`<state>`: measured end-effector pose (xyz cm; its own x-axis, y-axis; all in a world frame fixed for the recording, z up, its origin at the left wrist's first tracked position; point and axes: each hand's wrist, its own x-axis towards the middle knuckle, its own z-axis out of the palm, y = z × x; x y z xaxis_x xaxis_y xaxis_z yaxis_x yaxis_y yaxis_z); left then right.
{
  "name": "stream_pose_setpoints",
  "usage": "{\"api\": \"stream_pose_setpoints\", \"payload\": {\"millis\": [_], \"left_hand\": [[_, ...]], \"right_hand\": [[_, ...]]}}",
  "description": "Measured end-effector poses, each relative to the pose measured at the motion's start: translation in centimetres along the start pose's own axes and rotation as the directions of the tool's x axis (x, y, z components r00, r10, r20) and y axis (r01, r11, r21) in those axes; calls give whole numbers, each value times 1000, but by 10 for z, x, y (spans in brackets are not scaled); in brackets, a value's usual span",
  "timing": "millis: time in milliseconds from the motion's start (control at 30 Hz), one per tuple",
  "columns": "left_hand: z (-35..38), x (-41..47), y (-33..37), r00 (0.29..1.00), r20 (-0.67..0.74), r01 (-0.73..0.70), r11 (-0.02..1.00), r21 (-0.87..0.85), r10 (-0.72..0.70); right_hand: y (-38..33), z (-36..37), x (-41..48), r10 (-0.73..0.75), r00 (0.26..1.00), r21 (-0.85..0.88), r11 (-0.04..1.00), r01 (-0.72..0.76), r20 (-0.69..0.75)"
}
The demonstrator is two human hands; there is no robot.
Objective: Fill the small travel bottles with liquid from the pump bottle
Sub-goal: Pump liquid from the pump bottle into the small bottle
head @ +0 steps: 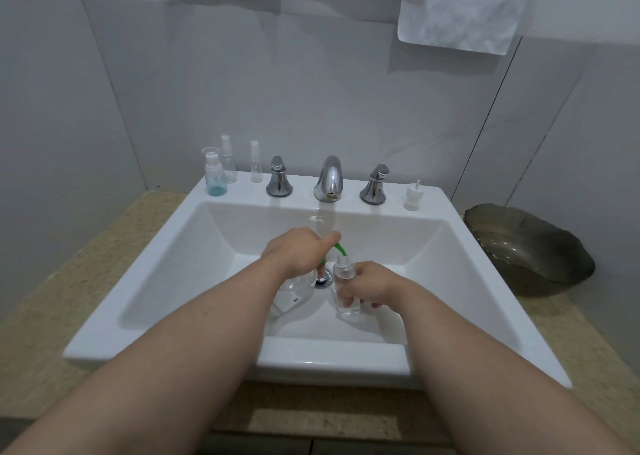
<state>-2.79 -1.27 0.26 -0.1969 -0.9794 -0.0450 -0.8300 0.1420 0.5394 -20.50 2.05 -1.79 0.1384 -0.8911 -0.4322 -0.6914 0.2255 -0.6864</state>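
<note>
The left index finger (pixel 329 238) lies straight along the top of the green nozzle (pixel 340 248), while the other fingers of the left hand (pixel 294 253) curl down around the pump's neck; how tightly they close there is hidden by the back of the hand. Under that hand stands the pump bottle (pixel 294 290), clear, on the floor of the sink (pixel 173 281), just left of the drain (pixel 323 280). The right hand (pixel 372 286) wraps fingers and thumb round a travel bottle (pixel 344 274), gripping its lower half. This bottle is clear and uncapped, held almost upright, with its open neck right under the nozzle tip. Its fill level cannot be told. Both forearms reach in over the sink's front rim. On the back ledge, at the left, stand three more small bottles close together: a capped one (pixel 215 174) with a little blue liquid at its bottom, a spray bottle (pixel 228 160) behind it, and a slim spray bottle (pixel 255 162) just to the right. Further along come a chrome handle (pixel 278 182), the tap (pixel 329 177) and a second handle (pixel 374 186), then a loose white cap (pixel 412 196) near the right corner. A dark bowl (pixel 526 250) sits on the speckled counter (pixel 69 281) right of the sink. White cloths (pixel 460 11) hang on the wall above.
</note>
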Motion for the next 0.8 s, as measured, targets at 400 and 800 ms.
{"api": "stream_pose_setpoints", "payload": {"millis": [400, 800], "left_hand": [[1, 2, -1, 1000, -10, -5, 1000, 31, 6], [2, 3, -4, 1000, -15, 13, 1000, -1, -13]], "right_hand": [[0, 0, 0, 3, 1000, -2, 1000, -3, -12], [-2, 1, -1, 7, 1000, -22, 1000, -7, -5]]}}
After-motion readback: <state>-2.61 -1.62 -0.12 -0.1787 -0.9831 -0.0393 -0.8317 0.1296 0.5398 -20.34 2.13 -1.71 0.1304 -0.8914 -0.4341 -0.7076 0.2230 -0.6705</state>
